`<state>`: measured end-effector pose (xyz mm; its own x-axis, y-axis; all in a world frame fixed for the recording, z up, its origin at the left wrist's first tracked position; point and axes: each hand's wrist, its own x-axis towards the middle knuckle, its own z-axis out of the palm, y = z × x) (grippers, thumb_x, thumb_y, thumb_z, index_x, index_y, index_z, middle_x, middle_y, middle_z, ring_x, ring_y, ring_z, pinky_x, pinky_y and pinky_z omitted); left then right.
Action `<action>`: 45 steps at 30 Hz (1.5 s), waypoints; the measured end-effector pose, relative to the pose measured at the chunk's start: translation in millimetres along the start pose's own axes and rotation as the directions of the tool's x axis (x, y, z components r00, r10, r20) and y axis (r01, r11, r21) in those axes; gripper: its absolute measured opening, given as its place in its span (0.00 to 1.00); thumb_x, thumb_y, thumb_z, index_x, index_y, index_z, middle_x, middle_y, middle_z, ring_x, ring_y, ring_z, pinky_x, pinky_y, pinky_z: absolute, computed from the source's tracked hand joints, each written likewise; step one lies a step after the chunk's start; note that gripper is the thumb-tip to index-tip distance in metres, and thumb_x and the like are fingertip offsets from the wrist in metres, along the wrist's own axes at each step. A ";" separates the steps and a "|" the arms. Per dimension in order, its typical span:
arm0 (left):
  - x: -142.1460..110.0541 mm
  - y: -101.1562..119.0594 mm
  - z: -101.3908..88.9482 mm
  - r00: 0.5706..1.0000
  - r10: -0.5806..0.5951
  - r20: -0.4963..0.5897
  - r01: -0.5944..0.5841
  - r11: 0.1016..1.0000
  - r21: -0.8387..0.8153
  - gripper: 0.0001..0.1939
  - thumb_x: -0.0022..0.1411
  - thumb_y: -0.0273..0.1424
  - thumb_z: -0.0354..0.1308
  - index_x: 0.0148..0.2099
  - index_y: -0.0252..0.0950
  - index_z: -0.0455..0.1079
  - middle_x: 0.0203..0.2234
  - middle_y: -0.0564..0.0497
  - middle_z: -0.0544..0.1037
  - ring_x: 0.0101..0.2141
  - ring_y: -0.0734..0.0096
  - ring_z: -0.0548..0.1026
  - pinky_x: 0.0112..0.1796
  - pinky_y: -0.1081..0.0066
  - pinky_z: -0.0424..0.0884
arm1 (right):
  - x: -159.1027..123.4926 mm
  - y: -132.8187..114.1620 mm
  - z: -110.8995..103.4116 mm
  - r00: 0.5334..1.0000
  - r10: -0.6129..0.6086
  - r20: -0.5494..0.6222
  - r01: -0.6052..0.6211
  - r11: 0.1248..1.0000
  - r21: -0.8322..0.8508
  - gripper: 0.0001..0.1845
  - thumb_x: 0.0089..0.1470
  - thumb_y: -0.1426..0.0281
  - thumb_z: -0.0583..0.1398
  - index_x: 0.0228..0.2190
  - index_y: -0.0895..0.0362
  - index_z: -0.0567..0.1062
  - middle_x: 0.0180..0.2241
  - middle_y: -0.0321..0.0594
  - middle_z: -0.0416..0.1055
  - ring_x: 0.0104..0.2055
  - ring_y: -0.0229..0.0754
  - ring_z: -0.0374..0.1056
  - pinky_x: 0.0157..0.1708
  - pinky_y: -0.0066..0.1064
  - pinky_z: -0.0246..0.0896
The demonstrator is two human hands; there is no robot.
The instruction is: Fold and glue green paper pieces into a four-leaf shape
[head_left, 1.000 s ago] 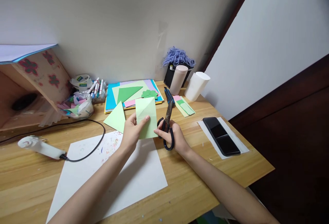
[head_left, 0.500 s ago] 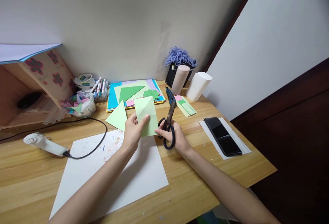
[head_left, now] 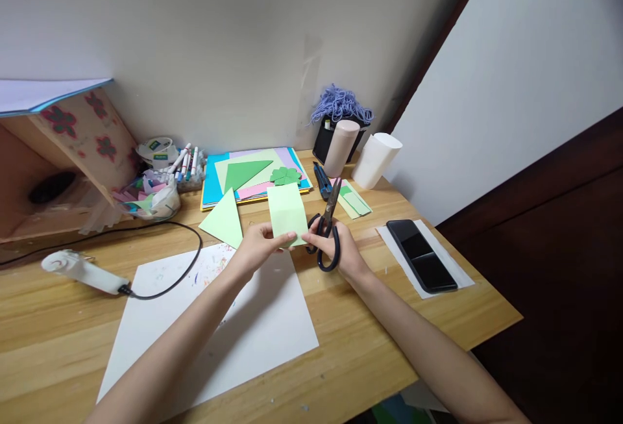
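My left hand (head_left: 260,245) pinches the lower edge of a light green sheet of paper (head_left: 287,210), thumb in front. In my right hand (head_left: 343,249) is a pair of black-handled scissors (head_left: 328,219), blades pointing up and away; the thumb and fingertip of that hand also touch the paper's lower right corner. Beyond the paper, a dark green paper clover (head_left: 285,176) lies on a stack of coloured paper (head_left: 209,184) with a dark green paper triangle (head_left: 243,173). A light green paper triangle (head_left: 224,219) rests on the table left of my hands.
A white sheet (head_left: 272,339) lies under my forearms. Left are a white corded glue gun (head_left: 85,273), a tub of scraps (head_left: 158,200) and markers (head_left: 187,163). Right are a utility knife (head_left: 321,180), paper strips (head_left: 353,200), a phone (head_left: 422,255), a paper roll (head_left: 377,161) and a pinkish cylinder (head_left: 341,148).
The light green paper has moved right and turned slightly. My left hand has shifted to its lower edge. My right hand and the scissors have moved a little up and right.
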<state>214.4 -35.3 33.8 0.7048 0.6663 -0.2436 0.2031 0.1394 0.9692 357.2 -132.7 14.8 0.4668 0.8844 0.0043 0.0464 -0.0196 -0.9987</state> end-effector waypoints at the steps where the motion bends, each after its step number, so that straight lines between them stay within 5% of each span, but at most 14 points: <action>1: 0.2 0.4 -0.5 1.000 0.001 0.012 -0.001 1.000 0.026 0.18 0.43 0.39 0.63 0.34 0.32 0.75 0.30 0.44 0.79 0.31 0.63 0.74 0.34 0.67 0.68 | 1.6 0.1 -2.4 1.000 -0.004 0.007 0.004 1.000 -0.015 0.18 0.37 0.60 0.65 0.26 0.58 0.66 0.23 0.33 0.64 0.23 0.36 0.63 0.24 0.28 0.60; 7: 3.5 -0.7 -1.7 0.997 0.078 -0.018 -0.079 0.992 -0.098 0.19 0.42 0.36 0.65 0.38 0.33 0.73 0.40 0.45 0.77 0.45 0.58 0.71 0.47 0.62 0.64 | 4.3 4.9 -4.4 0.971 -0.229 -0.063 0.215 0.960 -0.176 0.14 0.41 0.64 0.63 0.27 0.57 0.66 0.27 0.36 0.67 0.27 0.37 0.64 0.29 0.29 0.61; 11: 6.9 -1.6 -6.5 0.993 -0.110 0.036 0.116 0.926 -0.358 0.15 0.49 0.37 0.59 0.37 0.30 0.71 0.39 0.40 0.76 0.43 0.59 0.72 0.46 0.62 0.66 | 0.9 8.0 -6.2 0.804 -0.594 -0.020 0.516 0.714 -0.473 0.01 0.47 0.73 0.57 0.26 0.56 0.67 0.27 0.39 0.69 0.30 0.40 0.64 0.32 0.33 0.61; 15: 4.8 9.7 -13.2 0.963 -0.196 0.184 0.265 0.801 -0.537 0.23 0.53 0.45 0.51 0.37 0.28 0.70 0.40 0.35 0.75 0.44 0.55 0.72 0.44 0.62 0.68 | -1.2 8.7 -10.4 0.603 -0.777 0.181 0.673 0.374 -0.638 0.10 0.49 0.79 0.52 0.29 0.55 0.70 0.25 0.41 0.69 0.32 0.43 0.64 0.36 0.37 0.61; 18: 0.3 21.6 -21.5 0.933 -0.174 0.314 0.328 0.769 -0.549 0.25 0.52 0.47 0.52 0.40 0.28 0.70 0.41 0.36 0.75 0.43 0.53 0.72 0.41 0.60 0.69 | -2.3 7.9 -11.3 0.551 -0.782 0.291 0.711 0.257 -0.654 0.13 0.49 0.81 0.50 0.30 0.55 0.71 0.26 0.42 0.69 0.33 0.43 0.64 0.36 0.36 0.61; 22: -5.5 29.5 -37.4 0.921 -0.274 0.276 0.365 0.854 -0.370 0.12 0.46 0.35 0.61 0.32 0.31 0.73 0.30 0.42 0.78 0.30 0.62 0.76 0.30 0.69 0.71 | -2.7 7.7 -12.3 0.510 -0.762 0.400 0.747 0.162 -0.644 0.13 0.51 0.81 0.51 0.30 0.55 0.71 0.26 0.42 0.71 0.32 0.41 0.65 0.32 0.32 0.62; 27: -9.5 29.9 -55.1 0.919 -0.249 0.306 0.293 0.950 -0.108 0.14 0.41 0.29 0.64 0.35 0.34 0.74 0.28 0.44 0.78 0.24 0.64 0.75 0.23 0.71 0.68 | -1.7 8.1 -12.4 0.576 -0.743 0.341 0.763 0.338 -0.551 0.07 0.51 0.77 0.55 0.29 0.54 0.71 0.33 0.42 0.73 0.36 0.42 0.67 0.37 0.34 0.63; 30: -8.9 27.8 -61.2 0.974 -0.175 0.146 0.187 0.980 -0.070 0.17 0.40 0.28 0.63 0.37 0.37 0.74 0.27 0.46 0.78 0.24 0.64 0.75 0.21 0.73 0.66 | -1.8 5.2 -7.4 0.720 -0.686 0.111 0.641 0.594 -0.486 0.01 0.49 0.71 0.59 0.28 0.55 0.70 0.37 0.44 0.72 0.37 0.43 0.67 0.39 0.36 0.61; 34: -7.2 24.9 -59.8 0.984 -0.138 0.110 0.137 0.990 0.024 0.17 0.41 0.28 0.61 0.38 0.37 0.74 0.27 0.48 0.78 0.23 0.66 0.74 0.20 0.74 0.64 | -0.4 1.0 -0.1 0.934 -0.342 -0.099 0.323 0.931 -0.167 0.09 0.49 0.64 0.58 0.23 0.56 0.66 0.38 0.44 0.71 0.33 0.40 0.67 0.35 0.33 0.61; 38: -6.5 22.6 -52.1 0.975 -0.140 0.175 0.128 0.989 0.078 0.17 0.43 0.29 0.59 0.40 0.36 0.73 0.28 0.48 0.77 0.24 0.68 0.73 0.21 0.76 0.63 | 3.4 2.6 2.1 0.995 -0.101 -0.026 0.102 0.994 0.037 0.14 0.43 0.63 0.62 0.18 0.57 0.66 0.30 0.41 0.71 0.34 0.42 0.67 0.34 0.32 0.61; 42: -4.3 18.7 -47.8 0.974 -0.110 0.196 0.087 0.989 0.122 0.15 0.44 0.31 0.59 0.38 0.36 0.74 0.28 0.49 0.77 0.24 0.68 0.72 0.22 0.75 0.63 | 5.0 5.5 1.7 0.998 -0.043 -0.035 0.044 0.999 0.031 0.16 0.37 0.63 0.66 0.16 0.57 0.65 0.24 0.35 0.67 0.30 0.39 0.65 0.34 0.31 0.60; 45: -3.0 17.7 -42.9 0.988 0.031 0.150 -0.065 0.971 0.230 0.12 0.44 0.34 0.60 0.34 0.36 0.74 0.29 0.47 0.77 0.30 0.63 0.73 0.28 0.72 0.65 | 4.0 6.6 2.4 0.999 -0.033 -0.028 0.033 0.999 0.006 0.16 0.36 0.63 0.66 0.17 0.58 0.65 0.22 0.34 0.66 0.26 0.37 0.63 0.30 0.30 0.59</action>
<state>186.7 -3.4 53.3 0.8046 0.5530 -0.2165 0.3076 -0.0762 0.9485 357.3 -128.2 8.1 0.4899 0.8709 0.0382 0.0567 0.0119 -0.9983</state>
